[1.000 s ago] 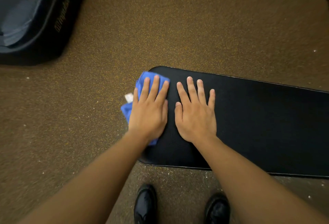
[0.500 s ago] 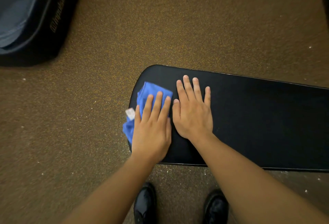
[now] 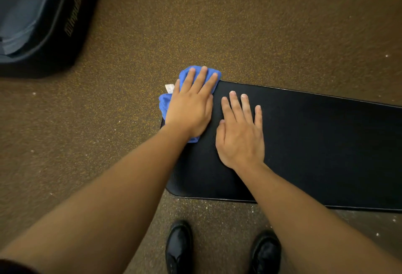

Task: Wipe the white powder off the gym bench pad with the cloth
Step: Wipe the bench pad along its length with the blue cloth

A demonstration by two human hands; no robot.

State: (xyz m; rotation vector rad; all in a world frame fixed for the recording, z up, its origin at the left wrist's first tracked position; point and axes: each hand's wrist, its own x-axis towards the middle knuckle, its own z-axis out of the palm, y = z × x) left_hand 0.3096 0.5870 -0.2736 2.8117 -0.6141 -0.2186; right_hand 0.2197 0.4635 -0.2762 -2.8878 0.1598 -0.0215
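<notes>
Head view: my left hand (image 3: pixel 191 105) lies flat, fingers spread, pressing the crumpled blue microfibre cloth (image 3: pixel 165 104) on the far left corner of the long black padded gym bench pad (image 3: pixel 315 147). Most of the cloth is hidden under my palm; its white tag (image 3: pixel 169 87) pokes out at nine o'clock. My right hand (image 3: pixel 240 136) rests open-palmed on the pad, holding nothing. The pad's long axis runs from nine towards three o'clock, its right end cut off by the frame. I cannot make out any white powder on it. Since half a second ago the cloth has slid towards twelve o'clock, now overhanging the far edge above the speckled brown rubber floor (image 3: pixel 217 23).
</notes>
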